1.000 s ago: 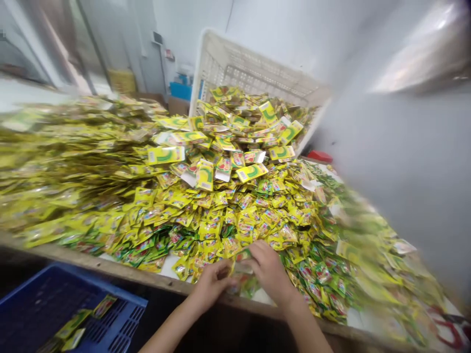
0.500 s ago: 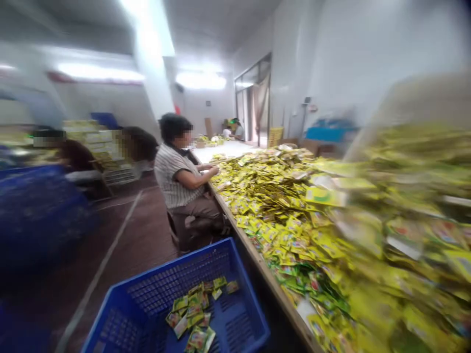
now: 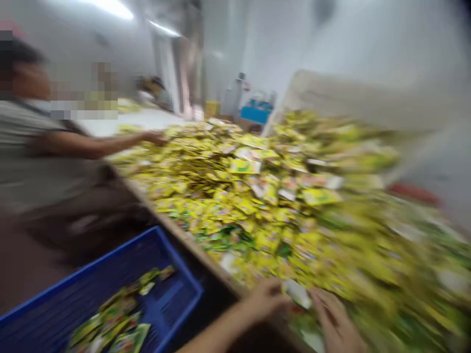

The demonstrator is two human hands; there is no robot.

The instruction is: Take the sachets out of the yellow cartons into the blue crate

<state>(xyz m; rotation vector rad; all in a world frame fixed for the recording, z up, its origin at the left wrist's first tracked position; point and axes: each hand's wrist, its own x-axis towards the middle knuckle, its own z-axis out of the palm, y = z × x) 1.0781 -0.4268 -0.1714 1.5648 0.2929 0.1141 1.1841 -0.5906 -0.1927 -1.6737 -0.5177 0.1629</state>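
Observation:
At the near edge of the table, a small sachet (image 3: 297,293) with its pale side up is between my two hands. My left hand (image 3: 268,296) comes in from the lower left, its fingers closed on the sachet's left side. Opposite it, my right hand (image 3: 333,316) has its fingers together at the sachet's right edge; motion smears the detail. A broad heap of yellow and green sachets (image 3: 221,196) spreads over the table beyond and around both hands.
A blue plastic crate (image 3: 180,274) with several sachets in it stands at the lower left, beside the wooden table edge (image 3: 184,240). A co-worker (image 3: 33,147) sits at left, one arm stretched over the heap. A pale tilted container (image 3: 331,90) spills sachets at the back right.
The view has swung right and closer to the table. Both my hands have come into view with a sachet between them. The co-worker now appears at the far left, arm reaching onto the heap.

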